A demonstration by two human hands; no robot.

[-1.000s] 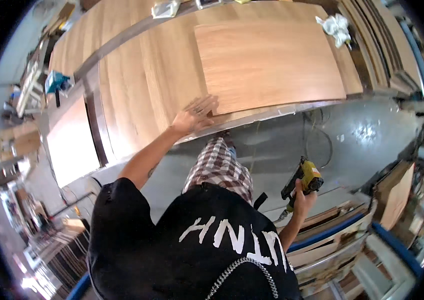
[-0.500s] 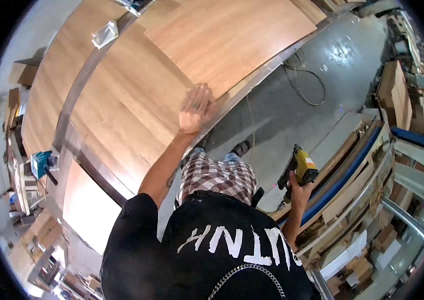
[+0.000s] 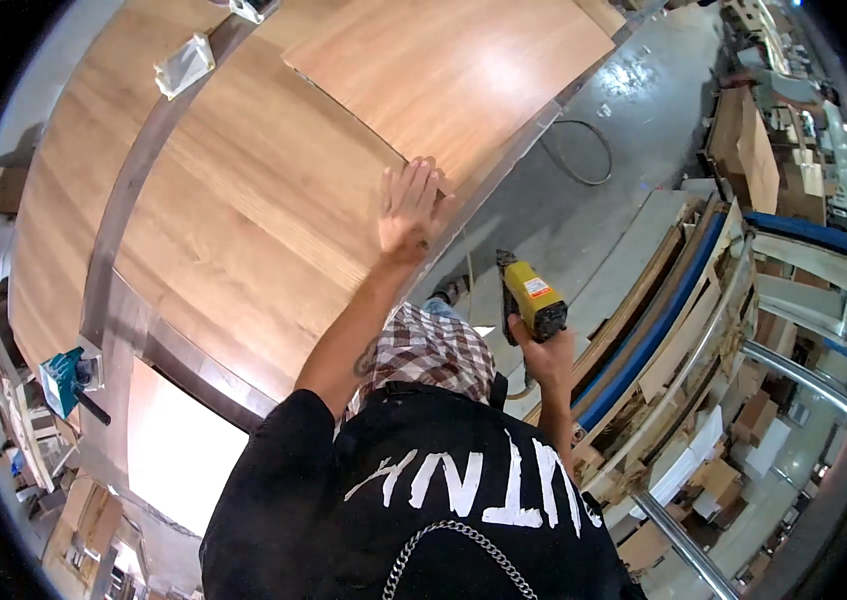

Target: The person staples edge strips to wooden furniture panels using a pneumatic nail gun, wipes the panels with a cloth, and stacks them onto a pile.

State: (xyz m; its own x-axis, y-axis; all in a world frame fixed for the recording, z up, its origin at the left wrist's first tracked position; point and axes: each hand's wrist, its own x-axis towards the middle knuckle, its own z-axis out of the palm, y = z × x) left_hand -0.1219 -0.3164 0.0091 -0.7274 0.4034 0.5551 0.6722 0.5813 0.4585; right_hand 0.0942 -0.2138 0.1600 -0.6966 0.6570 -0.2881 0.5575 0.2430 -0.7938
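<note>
My left hand (image 3: 410,207) lies flat with its fingers stretched out, at the near corner of a loose wood-grain board (image 3: 444,80). That board rests on a larger wood-grain panel (image 3: 234,200), which covers much of the table. Off the table's right edge, my right hand (image 3: 544,357) is wrapped round the handle of a yellow and black nail gun (image 3: 534,292). The gun's nose tips away from me over the floor, apart from the boards; part of its handle is hidden by my fingers.
A teal and black tool (image 3: 64,382) sits at the table's left side. A whitish holder (image 3: 184,66) stands on the dark strip across the panels. A hose (image 3: 604,150) curls on the grey floor. At right, long boards lean in a metal-railed rack (image 3: 814,385).
My right hand has lifted the nail gun forward and left, nearer the table edge. My left hand has slid slightly along the board's corner, and the whole view has shifted a little.
</note>
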